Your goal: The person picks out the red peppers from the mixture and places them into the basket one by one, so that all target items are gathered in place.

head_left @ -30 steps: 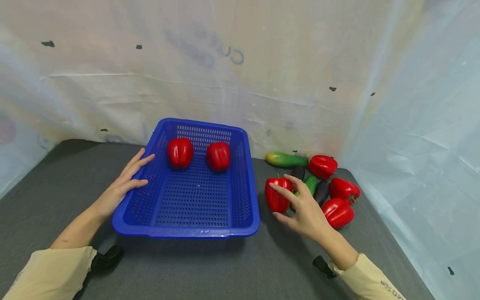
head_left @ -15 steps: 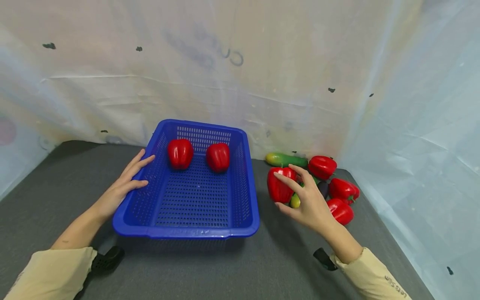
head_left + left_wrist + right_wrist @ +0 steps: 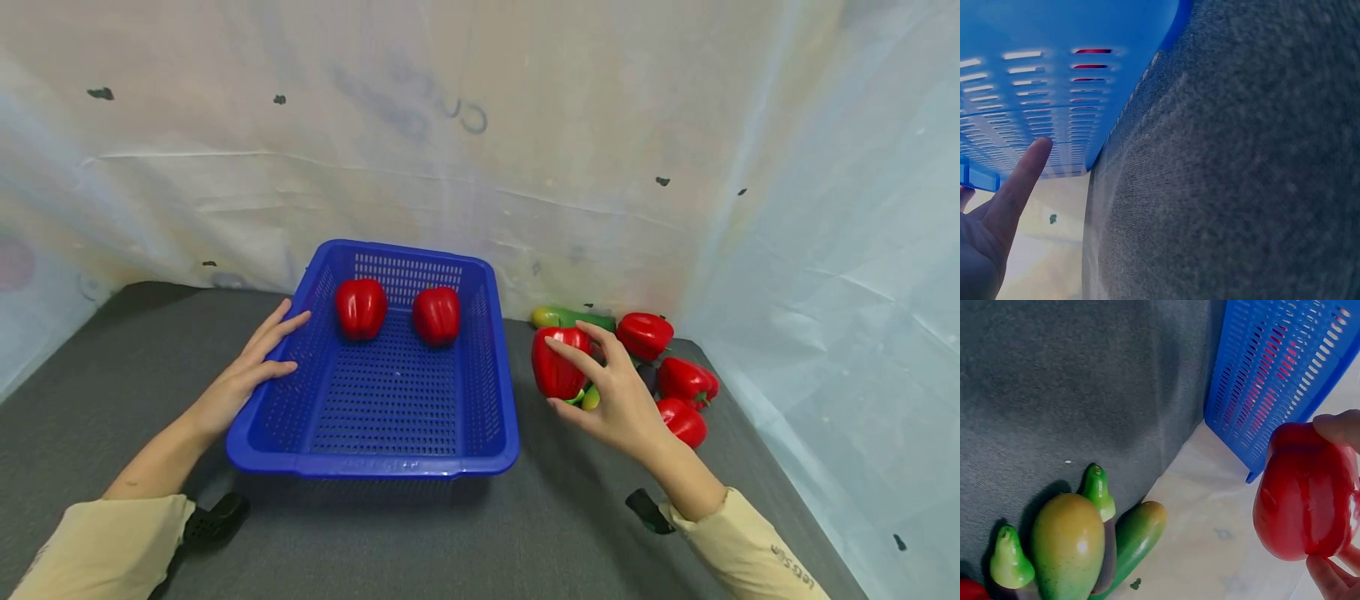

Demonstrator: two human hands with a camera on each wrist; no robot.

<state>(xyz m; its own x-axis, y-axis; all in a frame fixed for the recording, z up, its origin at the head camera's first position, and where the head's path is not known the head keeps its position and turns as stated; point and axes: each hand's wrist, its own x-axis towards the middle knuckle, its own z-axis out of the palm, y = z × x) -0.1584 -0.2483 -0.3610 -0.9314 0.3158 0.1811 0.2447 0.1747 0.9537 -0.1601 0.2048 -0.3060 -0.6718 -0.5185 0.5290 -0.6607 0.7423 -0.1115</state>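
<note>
Right hand (image 3: 621, 408): basket wall (image 3: 503, 375) leftward (room above)

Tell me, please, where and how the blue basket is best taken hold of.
Probably by the rim, midway along its left and right sides, coming from outside: the rim runs all round the open top, and the left hand touches the left side.

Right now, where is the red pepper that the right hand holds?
In the head view, the red pepper is in the right hand, just right of the blue basket, with the long green vegetable behind.
</note>
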